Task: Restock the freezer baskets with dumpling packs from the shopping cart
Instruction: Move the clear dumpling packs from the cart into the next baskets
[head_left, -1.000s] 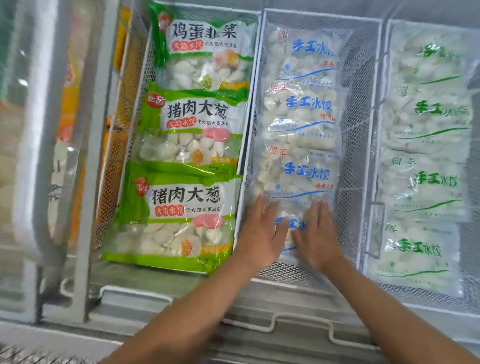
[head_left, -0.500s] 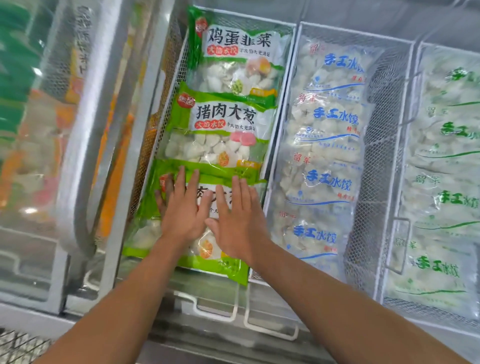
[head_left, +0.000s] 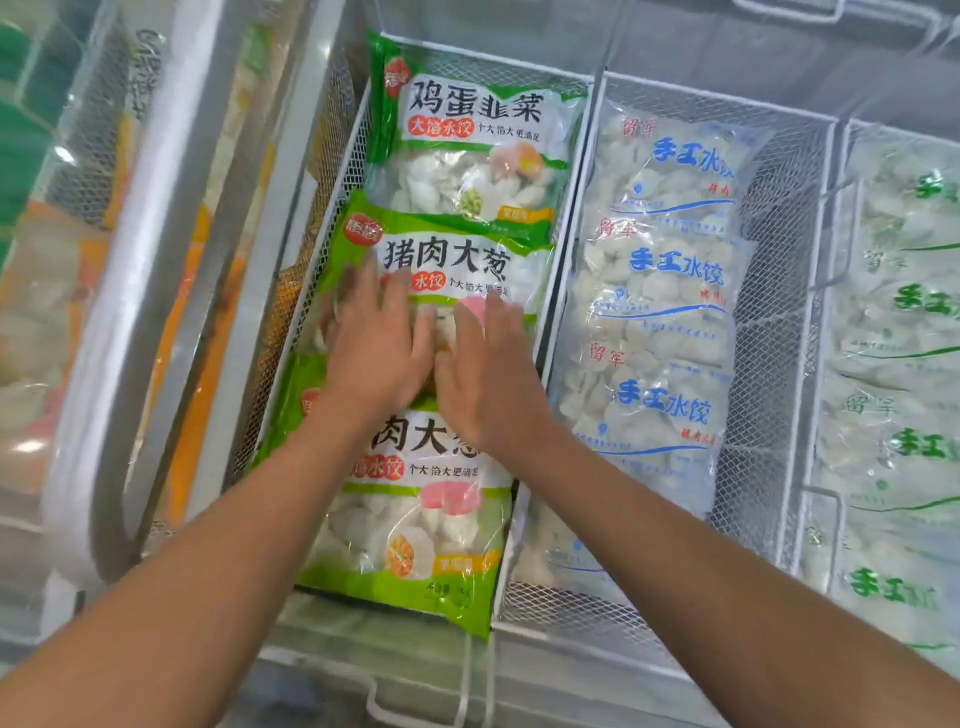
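Pressing flat, left hand (head_left: 376, 353) and right hand (head_left: 488, 374) rest open-fingered on three green plastic dumpling packs (head_left: 415, 519). Four blue-printed clear packs (head_left: 670, 291) fill the next white wire mesh basket (head_left: 779, 208) in the freezer.

Both hands lie flat, side by side, on the middle green dumpling pack (head_left: 467, 260) in the left wire basket (head_left: 332, 171). The left hand (head_left: 376, 348) and right hand (head_left: 488, 379) have straight fingers (head_left: 397, 291) pressing its clear window. A near green pack (head_left: 415, 519) overlaps the basket's front rim; a far green pack (head_left: 467, 140) lies behind. Blue-printed packs (head_left: 660, 322) fill the next basket (head_left: 779, 208), green-printed clear packs (head_left: 904, 364) the rightmost.
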